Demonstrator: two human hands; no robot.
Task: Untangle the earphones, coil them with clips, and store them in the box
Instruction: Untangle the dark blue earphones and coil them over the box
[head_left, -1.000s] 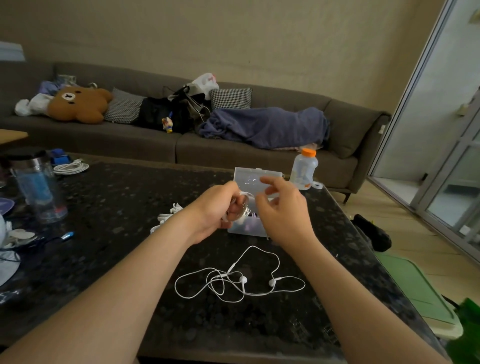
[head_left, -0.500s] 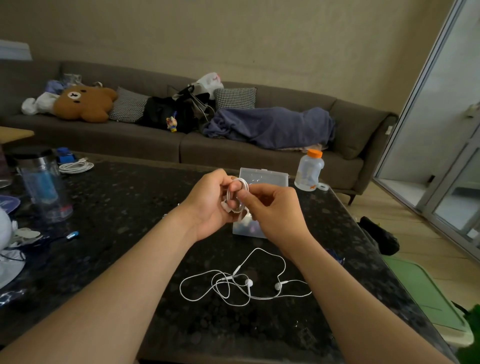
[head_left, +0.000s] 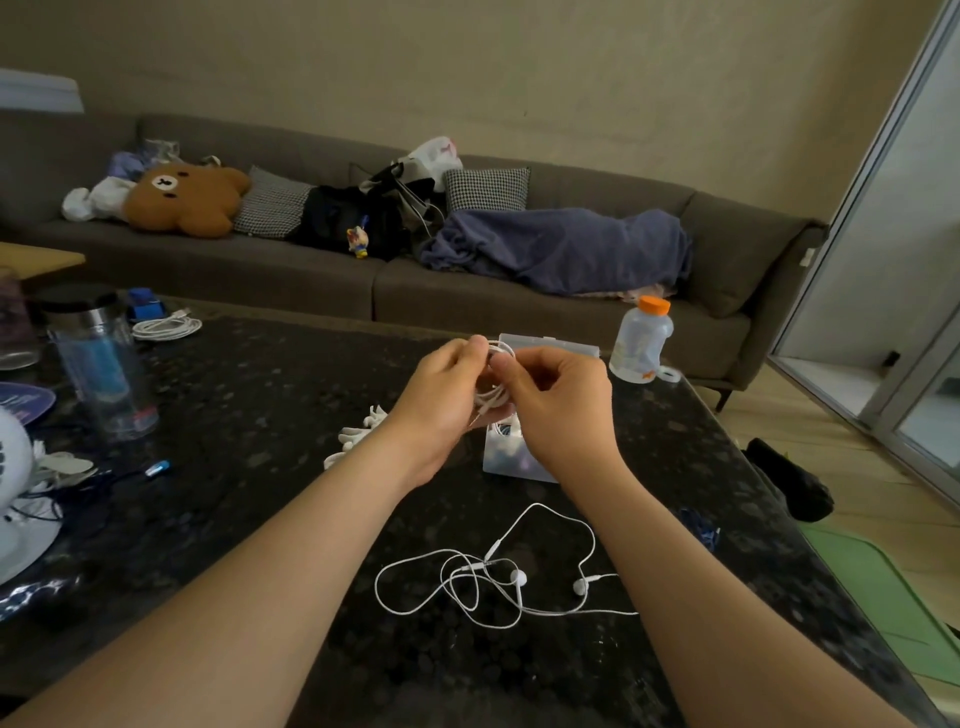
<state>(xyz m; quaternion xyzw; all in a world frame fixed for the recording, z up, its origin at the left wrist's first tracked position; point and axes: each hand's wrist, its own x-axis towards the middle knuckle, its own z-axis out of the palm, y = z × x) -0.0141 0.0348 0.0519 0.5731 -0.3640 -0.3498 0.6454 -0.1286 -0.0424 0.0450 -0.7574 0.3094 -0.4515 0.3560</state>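
My left hand (head_left: 441, 405) grips a coil of white earphone cable (head_left: 493, 395) above the table. My right hand (head_left: 556, 410) pinches the same coil from the right, its fingers curled over the loops. Behind and below both hands stands the clear plastic box (head_left: 511, 457) with its lid up; most of it is hidden. A second pair of white earphones (head_left: 498, 582) lies loose and tangled on the dark table nearer to me. Several white clips (head_left: 358, 434) lie left of my left wrist.
The dark speckled table (head_left: 260, 415) carries a bottle with an orange cap (head_left: 641, 338) at the back right, a clear tumbler (head_left: 98, 364) and a coiled white cable (head_left: 166, 327) at the left, and a white fan (head_left: 15, 493) at the left edge. A grey sofa (head_left: 311, 280) stands behind.
My right hand has closed in from beside the box onto the coil in my left hand. Both hands have risen slightly and now work the coil together.
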